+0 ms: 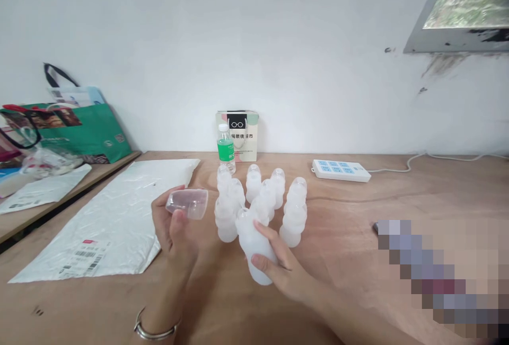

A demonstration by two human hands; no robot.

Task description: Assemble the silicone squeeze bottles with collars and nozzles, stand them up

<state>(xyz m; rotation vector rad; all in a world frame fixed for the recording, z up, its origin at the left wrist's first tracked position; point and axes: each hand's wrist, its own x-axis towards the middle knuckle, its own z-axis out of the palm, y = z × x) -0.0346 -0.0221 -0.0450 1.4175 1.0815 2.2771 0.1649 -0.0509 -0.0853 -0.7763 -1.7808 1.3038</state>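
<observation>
My left hand (pixel 173 228) is closed around a clear plastic cap (pixel 193 204), which lies sideways between thumb and fingers, above the table. In my right hand (pixel 284 260) is a white translucent bottle (pixel 254 239), tilted, with its rounded top leaning away to the upper left. Just behind it stand several similar white translucent bottles (pixel 294 212) with rounded clear tops, upright on the wooden table (pixel 338 281). The held bottle partly covers some of them. The cap is apart from the bottle in my right hand.
Behind the bottles are a green-labelled water bottle (pixel 226 149) and a paper bag (pixel 248 138). A white mailing bag (pixel 115 218) lies at left, with a green shopping bag (pixel 87 135) beyond. A power strip (pixel 341 170) lies at back right, a pixelated object (pixel 433 276) at right.
</observation>
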